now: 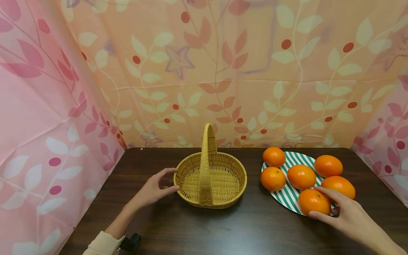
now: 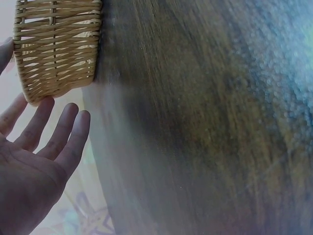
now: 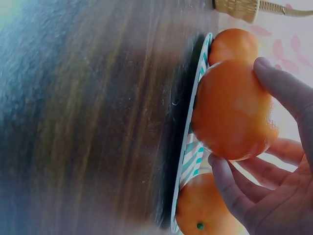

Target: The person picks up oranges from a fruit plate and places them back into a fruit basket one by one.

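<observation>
My left hand [image 1: 154, 188] touches the left side of a yellow woven basket [image 1: 242, 187] with a tall arched handle. In the left wrist view, its loosely spread fingers [image 2: 61, 129] are right at the basket wall [image 2: 56, 63]. My right hand [image 1: 349, 214] is at the front of a green-and-white striped plate [image 1: 288, 202], holding the nearest orange [image 1: 312, 202]. Seen from the right wrist, the thumb is against one side of this orange [image 3: 234, 110] and the fingers are curved around the other. The basket holds nothing.
Several other oranges [image 1: 301, 176] sit on the plate, some at its rim. Basket and plate stand apart on a dark wooden table [image 1: 204, 232]. Patterned cloth [image 1: 204, 71] hangs behind the table and along both sides. The basket handle [image 1: 205, 166] rises well above its rim.
</observation>
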`<state>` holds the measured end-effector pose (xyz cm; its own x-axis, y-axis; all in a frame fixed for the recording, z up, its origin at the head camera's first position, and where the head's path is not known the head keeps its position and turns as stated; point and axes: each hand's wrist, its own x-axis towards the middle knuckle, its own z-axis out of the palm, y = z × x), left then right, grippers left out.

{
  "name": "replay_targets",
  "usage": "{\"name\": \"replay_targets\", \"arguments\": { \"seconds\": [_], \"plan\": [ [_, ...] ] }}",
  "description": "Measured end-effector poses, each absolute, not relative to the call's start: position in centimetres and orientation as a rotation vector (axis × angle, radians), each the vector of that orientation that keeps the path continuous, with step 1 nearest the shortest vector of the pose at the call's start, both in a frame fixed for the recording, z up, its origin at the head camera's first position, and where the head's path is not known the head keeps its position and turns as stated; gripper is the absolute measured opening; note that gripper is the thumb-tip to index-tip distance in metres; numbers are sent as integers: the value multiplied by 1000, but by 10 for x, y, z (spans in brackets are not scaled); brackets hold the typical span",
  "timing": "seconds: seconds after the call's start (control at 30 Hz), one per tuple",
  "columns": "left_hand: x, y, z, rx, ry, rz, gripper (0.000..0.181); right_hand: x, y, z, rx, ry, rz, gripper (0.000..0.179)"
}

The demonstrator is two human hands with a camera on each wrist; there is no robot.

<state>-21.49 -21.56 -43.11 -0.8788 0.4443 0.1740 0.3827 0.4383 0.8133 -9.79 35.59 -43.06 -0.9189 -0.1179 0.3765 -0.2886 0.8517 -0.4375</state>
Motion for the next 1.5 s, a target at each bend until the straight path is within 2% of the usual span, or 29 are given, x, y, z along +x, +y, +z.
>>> {"name": "replay_targets", "arguments": {
  "seconds": [0.4,0.8,1.1,1.5],
  "plan": [
    [-214,-215,-431,723,2601,1470,62,-96,358,-423,218,-2744,806,67],
    [-218,-215,-435,730,2596,1475,63,-100,355,-416,274,-2705,977,64],
    [-216,-214,-435,719,2570,1498,63,-109,352,-408,412,-2641,1166,65],
    [-214,-215,-434,723,2569,1509,61,-130,335,-390,465,-2632,1172,60]
  ]
}}
